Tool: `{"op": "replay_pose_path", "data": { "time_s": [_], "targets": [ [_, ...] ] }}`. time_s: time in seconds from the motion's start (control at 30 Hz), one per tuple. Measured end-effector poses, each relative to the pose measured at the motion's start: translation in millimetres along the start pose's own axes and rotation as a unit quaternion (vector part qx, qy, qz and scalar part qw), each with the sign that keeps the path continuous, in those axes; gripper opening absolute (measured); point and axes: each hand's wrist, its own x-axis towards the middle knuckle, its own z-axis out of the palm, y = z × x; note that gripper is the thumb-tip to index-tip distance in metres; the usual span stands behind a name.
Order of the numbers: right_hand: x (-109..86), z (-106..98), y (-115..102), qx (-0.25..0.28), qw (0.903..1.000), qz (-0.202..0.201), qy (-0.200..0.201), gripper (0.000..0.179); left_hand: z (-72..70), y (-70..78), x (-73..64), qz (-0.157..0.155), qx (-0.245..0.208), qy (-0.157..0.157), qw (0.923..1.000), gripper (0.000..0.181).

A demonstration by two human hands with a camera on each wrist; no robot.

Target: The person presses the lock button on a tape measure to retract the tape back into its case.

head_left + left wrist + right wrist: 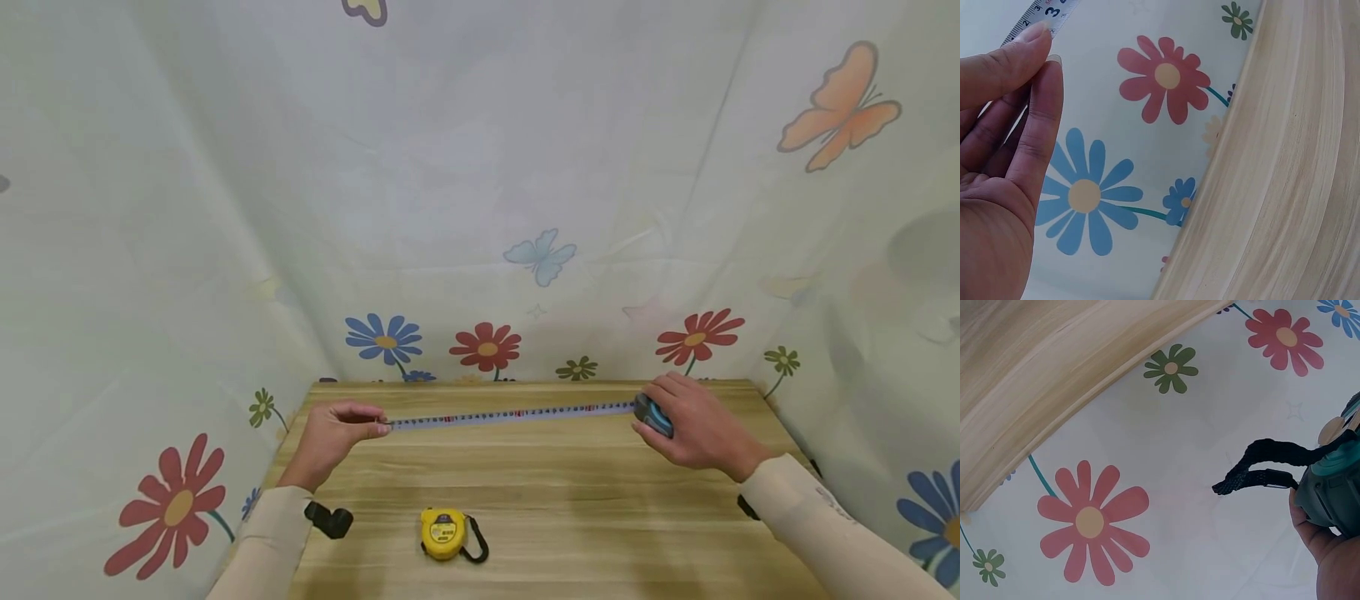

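Observation:
My left hand (pixel 337 437) pinches the free end of a steel tape blade (pixel 487 416) between thumb and fingertips. Numbers run along the blade, which stretches nearly straight across to the right. At its other end, my right hand (pixel 701 425) grips the dark grey and blue tape measure (pixel 654 415) it comes from. In the left wrist view, the blade (pixel 1054 14) shows a "3" just past my thumb. A black wrist strap (pixel 1275 451) hangs off the tape measure's case (pixel 1335 494) in the right wrist view. My right fingers are partly hidden there.
A yellow tape measure (pixel 443 533) with a black strap loop lies on the wooden table (pixel 570 483), nearer than the stretched blade. Behind the table and along both sides hangs a white sheet (pixel 480 167) printed with flowers and butterflies.

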Motion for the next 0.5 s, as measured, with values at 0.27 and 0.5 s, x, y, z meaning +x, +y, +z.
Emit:
{"op": "replay_pose_path", "data": {
  "time_s": [0.27,0.5],
  "targets": [
    [0.7,0.6,-0.6,0.000,1.0000,-0.002,0.003,0.044,0.5,-1.8,0.8,0.006,-0.007,-0.004,1.0000,0.034],
    [2.2,1.4,-0.1,-0.001,0.9999,-0.009,0.012,0.044,1.6,0.0,0.8,0.009,-0.013,-0.008,0.9998,0.039]
  ]
}}
